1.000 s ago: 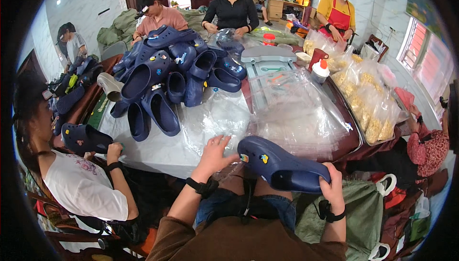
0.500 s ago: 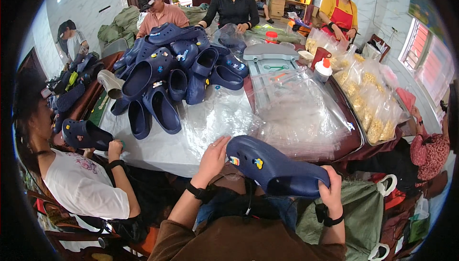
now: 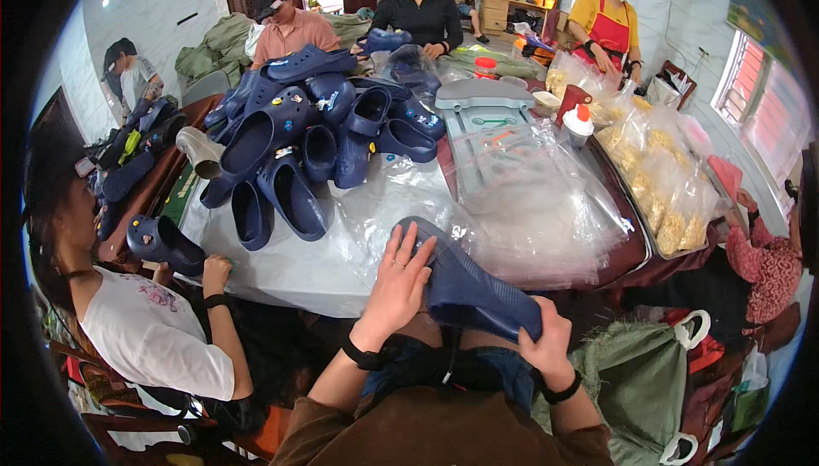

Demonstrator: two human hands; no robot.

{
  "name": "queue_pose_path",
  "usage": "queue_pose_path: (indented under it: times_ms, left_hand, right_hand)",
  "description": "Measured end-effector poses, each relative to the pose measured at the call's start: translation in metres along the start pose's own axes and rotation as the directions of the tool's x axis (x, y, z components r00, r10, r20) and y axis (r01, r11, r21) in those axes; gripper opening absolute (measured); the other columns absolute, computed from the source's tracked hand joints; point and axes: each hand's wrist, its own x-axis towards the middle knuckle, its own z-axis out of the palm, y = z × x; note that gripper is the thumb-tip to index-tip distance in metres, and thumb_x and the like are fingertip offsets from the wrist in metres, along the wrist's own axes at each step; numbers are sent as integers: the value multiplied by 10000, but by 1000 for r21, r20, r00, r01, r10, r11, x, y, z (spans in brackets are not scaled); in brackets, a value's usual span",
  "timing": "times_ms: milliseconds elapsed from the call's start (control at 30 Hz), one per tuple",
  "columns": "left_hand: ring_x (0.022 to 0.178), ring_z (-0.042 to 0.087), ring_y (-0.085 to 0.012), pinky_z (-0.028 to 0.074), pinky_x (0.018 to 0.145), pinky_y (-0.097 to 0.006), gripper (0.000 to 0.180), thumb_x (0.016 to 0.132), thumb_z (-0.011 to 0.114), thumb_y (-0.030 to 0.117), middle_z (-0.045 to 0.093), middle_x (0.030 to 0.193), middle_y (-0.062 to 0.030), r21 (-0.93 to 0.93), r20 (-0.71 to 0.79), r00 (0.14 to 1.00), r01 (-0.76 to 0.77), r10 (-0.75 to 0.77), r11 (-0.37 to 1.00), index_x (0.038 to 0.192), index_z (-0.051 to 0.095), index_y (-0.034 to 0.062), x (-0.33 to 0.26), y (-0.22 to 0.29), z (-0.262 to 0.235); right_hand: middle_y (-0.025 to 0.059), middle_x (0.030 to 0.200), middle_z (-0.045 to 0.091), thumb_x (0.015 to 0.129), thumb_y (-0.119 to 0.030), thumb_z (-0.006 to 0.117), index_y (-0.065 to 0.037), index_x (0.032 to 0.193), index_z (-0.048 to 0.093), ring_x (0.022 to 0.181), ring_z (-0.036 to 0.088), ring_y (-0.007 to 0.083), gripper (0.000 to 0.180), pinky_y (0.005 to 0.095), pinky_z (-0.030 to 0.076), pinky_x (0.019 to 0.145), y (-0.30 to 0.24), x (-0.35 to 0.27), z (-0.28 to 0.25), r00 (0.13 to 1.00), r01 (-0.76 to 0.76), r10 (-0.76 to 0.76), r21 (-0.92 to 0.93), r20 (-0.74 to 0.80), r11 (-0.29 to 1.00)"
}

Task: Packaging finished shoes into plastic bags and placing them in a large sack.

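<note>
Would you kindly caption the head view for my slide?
Both hands, left and right, hold a navy clog sole-up.

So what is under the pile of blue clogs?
The pile of blue clogs rests on clear plastic sheeting spread across the table. The tabletop directly beneath the pile is covered and cannot be seen.
</note>
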Motion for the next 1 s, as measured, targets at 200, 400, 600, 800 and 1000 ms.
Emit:
queue_pose_path:
  times_ms: [200,400,600,800,1000]
  left_hand:
    - [1495,191,-442,207,1200,-505,475,974,489,120,294,1602,-204,-169,89,994,-52,68,984,1445,495,59,3,16,-4]
    - [1492,207,-437,216,1199,-509,470,956,496,83,337,1583,-197,-107,168,981,-83,100,991,1424,508,42,-1,20,-7]
    - [1484,200,-453,232,1186,-536,516,954,570,133,307,1585,-221,-23,115,985,-127,129,992,1452,465,47,-11,3,-2]
    - [1357,382,-452,362,1094,-508,738,903,700,245,320,1526,-302,108,-309,917,295,-250,949,1514,348,29,-44,-24,29]
    - [926,642,-212,522,759,-308,674,893,660,40,619,1170,-156,-391,-14,803,544,-596,743,1496,363,-14,-62,-61,41]
  right_hand:
    - [208,954,673,701,-115,737,-54,1241,539,856,678,405,578,454,541,735,-2,14,53,999,-26,25,-20,-28,999]
    - [217,990,656,750,-146,758,-14,1284,478,857,665,423,617,487,530,710,1,38,104,997,-7,1,-80,-71,997]
    - [243,1022,639,773,-198,768,8,1240,467,867,648,438,593,521,516,712,26,66,145,956,-292,279,-175,-94,940]
    - [202,883,652,745,-377,791,-27,1155,529,773,640,436,599,518,511,657,12,66,143,977,-135,87,-245,-197,960]
    - [184,850,645,755,-379,795,-32,957,594,756,635,416,449,506,506,654,19,76,144,974,-146,113,-161,-194,976]
